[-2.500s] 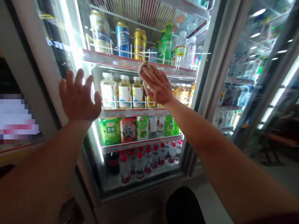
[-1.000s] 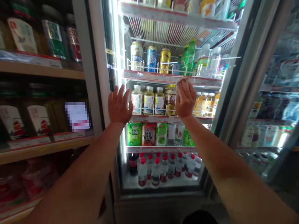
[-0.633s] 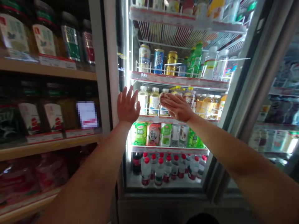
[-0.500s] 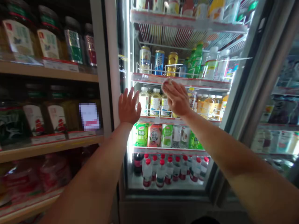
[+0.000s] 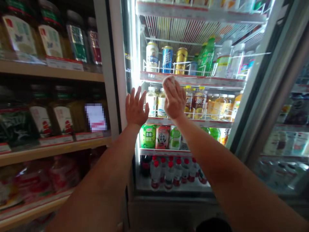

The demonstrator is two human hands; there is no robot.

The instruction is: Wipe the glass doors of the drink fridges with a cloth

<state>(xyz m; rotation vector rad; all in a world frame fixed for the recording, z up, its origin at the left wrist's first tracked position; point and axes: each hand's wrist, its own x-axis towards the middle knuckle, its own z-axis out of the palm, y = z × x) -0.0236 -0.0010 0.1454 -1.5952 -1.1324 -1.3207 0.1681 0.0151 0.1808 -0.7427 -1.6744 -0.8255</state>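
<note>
My left hand (image 5: 136, 108) lies flat with fingers spread against the left side of the glass door (image 5: 154, 190) of a lit drinks fridge. My right hand (image 5: 175, 100) presses a white cloth (image 5: 168, 78) to the glass, its fingers stretched over it. Only the cloth's edge shows by the fingertips. Behind the glass, near my right hand, a shelf holds bottles with yellow caps (image 5: 200, 100). Above stand a blue can (image 5: 167, 59) and a gold can (image 5: 181, 60).
On the left are wooden shelves (image 5: 82, 143) with large bottles and price strips. Small red-capped bottles (image 5: 169, 175) stand at the fridge bottom. Another fridge door (image 5: 289, 106) is on the right, beyond a metal frame. A dark round shape (image 5: 213, 225) shows at the bottom edge.
My right hand has moved left across the glass with the cloth, turning more upright. The left hand keeps its place on the door's left side. The view has shifted slightly.
</note>
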